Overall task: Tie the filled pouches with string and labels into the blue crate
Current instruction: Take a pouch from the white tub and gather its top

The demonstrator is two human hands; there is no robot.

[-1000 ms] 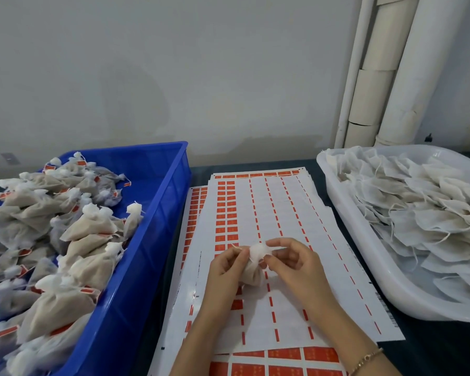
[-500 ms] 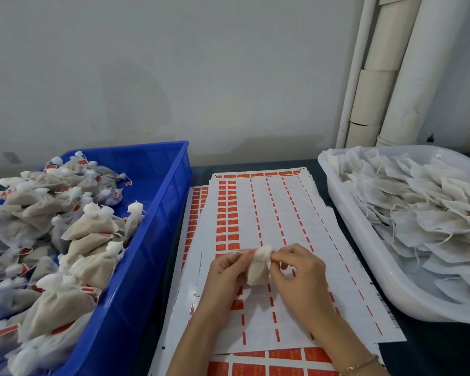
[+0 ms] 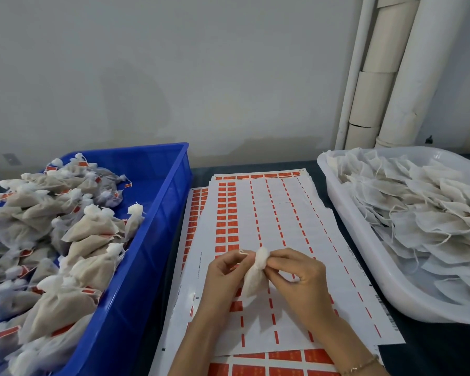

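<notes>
No text, brand or number can be read. Faint marks are seen on the orange labels point(image 3: 226, 239) of the label sheets point(image 3: 280, 213), but they are too small to be made out. The fine print point(image 3: 362, 264) along a sheet edge and a barcode-like strip point(image 3: 390, 316) are blurred. The orange tags point(image 3: 7, 332) on the tied pouches point(image 3: 92, 226) in the blue crate point(image 3: 158, 213) are likewise illegible.

Head camera: wide, forward-down, close over table point(image 3: 432, 356).
</notes>
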